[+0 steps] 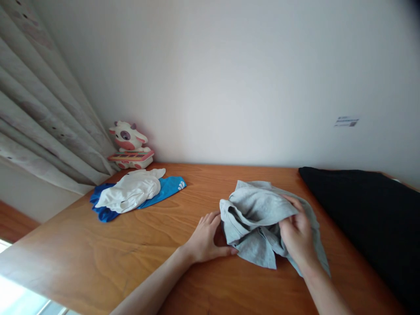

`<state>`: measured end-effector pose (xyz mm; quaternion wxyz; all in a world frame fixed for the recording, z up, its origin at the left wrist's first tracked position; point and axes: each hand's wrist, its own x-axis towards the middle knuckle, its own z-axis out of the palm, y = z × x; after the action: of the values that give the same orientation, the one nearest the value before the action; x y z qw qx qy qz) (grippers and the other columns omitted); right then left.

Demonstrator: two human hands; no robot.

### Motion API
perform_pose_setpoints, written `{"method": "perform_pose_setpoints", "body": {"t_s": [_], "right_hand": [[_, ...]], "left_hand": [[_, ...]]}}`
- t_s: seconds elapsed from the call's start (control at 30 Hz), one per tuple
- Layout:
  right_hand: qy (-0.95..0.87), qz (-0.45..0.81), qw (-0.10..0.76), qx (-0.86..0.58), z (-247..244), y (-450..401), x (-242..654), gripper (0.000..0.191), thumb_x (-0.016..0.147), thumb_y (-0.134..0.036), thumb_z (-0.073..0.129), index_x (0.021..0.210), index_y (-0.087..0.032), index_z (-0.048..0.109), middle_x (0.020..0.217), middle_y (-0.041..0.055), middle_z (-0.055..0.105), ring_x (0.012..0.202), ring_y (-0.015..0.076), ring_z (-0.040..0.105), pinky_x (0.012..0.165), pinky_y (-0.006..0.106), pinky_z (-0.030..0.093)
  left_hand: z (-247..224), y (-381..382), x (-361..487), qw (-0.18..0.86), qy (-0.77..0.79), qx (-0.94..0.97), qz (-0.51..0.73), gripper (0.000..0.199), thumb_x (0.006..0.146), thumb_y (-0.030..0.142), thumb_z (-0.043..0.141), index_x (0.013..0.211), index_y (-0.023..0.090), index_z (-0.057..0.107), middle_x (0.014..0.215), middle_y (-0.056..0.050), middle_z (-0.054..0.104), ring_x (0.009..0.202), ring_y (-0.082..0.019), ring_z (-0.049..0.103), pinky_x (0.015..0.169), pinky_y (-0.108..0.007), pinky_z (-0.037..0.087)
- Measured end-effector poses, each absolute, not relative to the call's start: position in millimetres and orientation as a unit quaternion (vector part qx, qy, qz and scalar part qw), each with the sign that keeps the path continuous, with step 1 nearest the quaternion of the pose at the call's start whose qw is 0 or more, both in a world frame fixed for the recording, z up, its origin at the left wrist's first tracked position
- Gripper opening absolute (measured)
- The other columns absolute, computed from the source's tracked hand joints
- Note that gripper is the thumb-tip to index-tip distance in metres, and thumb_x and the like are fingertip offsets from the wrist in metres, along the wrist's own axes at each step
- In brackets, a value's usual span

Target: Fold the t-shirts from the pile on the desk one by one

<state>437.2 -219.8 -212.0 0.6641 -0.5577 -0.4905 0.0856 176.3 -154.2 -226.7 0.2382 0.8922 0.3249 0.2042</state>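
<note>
A light gray garment [254,205] lies crumpled on a wooden tabletop [138,249], right of center, bunched into loose folds with one pointed corner lying toward the viewer. The person's right hand [297,232] grips its upper layer near the right side, thumb and fingers closed on a raised edge; some fingertips are hidden by cloth. The left hand [205,240] rests open at the garment's left edge, thumb and fingers spread around it, the thumb at the lower border; it does not appear to be pinching.

The likeliest trouble is in the folds: with layers overlapping, a pull by the right hand could drag the whole bundle or twist it tighter, since the left hand seems to have no firm hold. The gripped edge could slip free if only a little fabric is caught. Part of the garment runs beneath the right wrist, so the forearm might pin it.

Just beside it on the right lies a black cloth [364,218]; a wide sweep that way could snag or overlap it. A white garment [131,190] over blue fabric [166,191] sits well apart at far left, at little risk.
</note>
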Motion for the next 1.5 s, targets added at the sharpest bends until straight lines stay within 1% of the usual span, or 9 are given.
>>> {"method": "perform_pose_setpoints", "body": {"t_s": [0.1,0.2,0.27,0.37,0.63,0.8,1.0,1.27,1.5], "right_hand": [[-0.624,-0.046,0.495,-0.603,-217.2,-221.7,442.3,0.024,0.082,-0.018,0.057,0.105,-0.025,0.063,0.138,0.0127,0.059,0.131,0.0327,0.054,0.111,0.058,0.039],[-0.656,-0.117,0.328,-0.670,-230.6,-222.1,446.3,0.033,0.074,-0.011,0.059,0.105,-0.021,0.060,0.152,0.0173,0.047,0.136,0.0408,0.048,0.109,0.066,0.036],[-0.659,-0.118,0.280,-0.688,-239.6,-220.1,449.1,0.050,0.076,-0.010,0.058,0.126,-0.019,0.054,0.148,0.0189,0.052,0.127,0.0383,0.056,0.101,0.059,0.045],[-0.655,-0.139,0.264,-0.695,-244.6,-214.1,451.0,0.073,0.080,-0.003,0.050,0.150,-0.018,0.035,0.135,0.0156,0.063,0.107,0.0300,0.065,0.091,0.045,0.053],[-0.643,-0.065,0.081,-0.759,-189.2,-199.2,442.7,0.040,0.087,-0.008,0.045,0.119,-0.017,0.066,0.098,0.0143,0.077,0.085,0.0305,0.075,0.063,0.035,0.048],[-0.630,-0.021,0.142,-0.763,-111.1,-199.5,450.6,0.033,0.085,-0.037,0.060,0.115,-0.026,0.069,0.094,0.0106,0.079,0.088,0.0336,0.075,0.066,0.036,0.047],[-0.719,0.132,0.244,-0.637,-24.5,-207.1,462.8,0.046,0.075,-0.047,0.072,0.115,-0.024,0.070,0.106,0.0041,0.078,0.095,0.0276,0.072,0.080,0.033,0.052],[-0.676,0.158,0.318,-0.645,-24.2,-197.1,495.0,0.051,0.069,-0.058,0.076,0.103,-0.021,0.074,0.095,0.0026,0.078,0.090,0.0270,0.070,0.082,0.035,0.052],[-0.628,-0.043,0.410,-0.660,-41.0,-190.8,519.1,0.030,0.070,-0.045,0.070,0.090,-0.024,0.077,0.110,0.0088,0.073,0.104,0.0299,0.066,0.088,0.042,0.051]], "left_hand": [[-230.0,-162.5,188.8,0.234,0.308,0.897,0.211,0.091,0.067,0.066,0.083,0.141,0.022,0.053,0.147,-0.017,0.053,0.128,-0.039,0.053,0.110,-0.056,0.042],[-232.6,-163.0,193.1,0.229,0.315,0.897,0.210,0.057,0.083,0.048,0.075,0.132,0.024,0.059,0.149,-0.016,0.052,0.129,-0.038,0.053,0.108,-0.055,0.043],[-234.0,-161.6,193.2,0.237,0.296,0.901,0.212,0.036,0.090,0.029,0.065,0.126,0.026,0.061,0.146,-0.012,0.056,0.130,-0.034,0.053,0.109,-0.052,0.043],[-236.3,-160.5,192.8,0.279,0.263,0.891,0.243,0.036,0.089,0.012,0.052,0.123,0.025,0.059,0.133,-0.011,0.066,0.126,-0.028,0.058,0.107,-0.044,0.046],[-227.5,-130.8,184.9,0.395,0.365,0.752,0.381,0.011,0.091,0.026,0.053,0.101,0.022,0.057,0.090,-0.005,0.073,0.080,-0.021,0.069,0.073,-0.031,0.055],[-142.6,-105.9,162.0,0.369,0.343,0.756,0.417,0.021,0.088,0.038,0.063,0.090,0.018,0.065,0.084,-0.005,0.073,0.079,-0.022,0.068,0.068,-0.028,0.053],[-42.4,-101.7,143.4,0.417,0.264,0.747,0.445,0.048,0.084,0.054,0.071,0.110,0.014,0.070,0.094,-0.008,0.077,0.093,-0.026,0.070,0.079,-0.032,0.054],[-52.6,-69.6,149.9,0.267,0.343,0.776,0.457,0.045,0.087,0.057,0.067,0.104,0.015,0.075,0.089,-0.005,0.078,0.081,-0.022,0.069,0.072,-0.028,0.051],[-58.7,-69.4,136.9,0.174,0.361,0.811,0.426,0.033,0.086,0.050,0.069,0.099,0.021,0.077,0.077,-0.002,0.075,0.069,-0.019,0.065,0.068,-0.026,0.048]]}}
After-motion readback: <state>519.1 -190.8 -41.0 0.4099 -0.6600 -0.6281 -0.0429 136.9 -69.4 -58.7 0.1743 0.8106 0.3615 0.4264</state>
